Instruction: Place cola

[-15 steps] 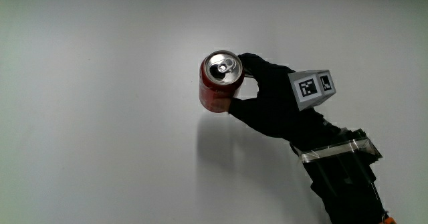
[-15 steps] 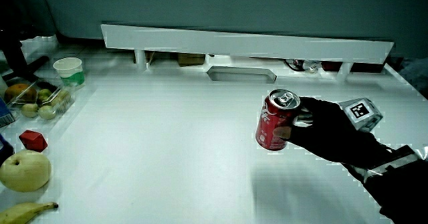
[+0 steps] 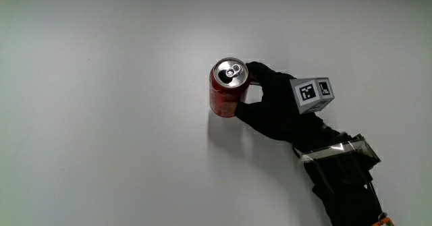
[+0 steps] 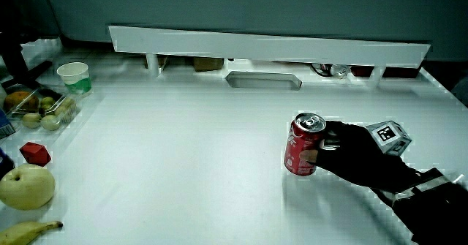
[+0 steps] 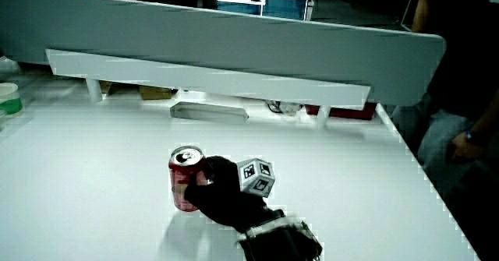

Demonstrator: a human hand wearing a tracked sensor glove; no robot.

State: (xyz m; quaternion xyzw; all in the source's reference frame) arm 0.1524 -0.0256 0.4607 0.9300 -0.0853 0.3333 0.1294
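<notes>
light: even overhead | table glare-washed | shadows: faint | edges dim

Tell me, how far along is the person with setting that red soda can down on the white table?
Nearly there. Already done: the red aluminium cola can stands upright on a bare part of the white table, and in both side views its base appears to touch the surface. In hand: the black-gloved hand grips the can's side, fingers wrapped around it. Left: letting go and drawing the hand away.

Bare table lies all round the cola can; only the hand adjoins it.
</notes>
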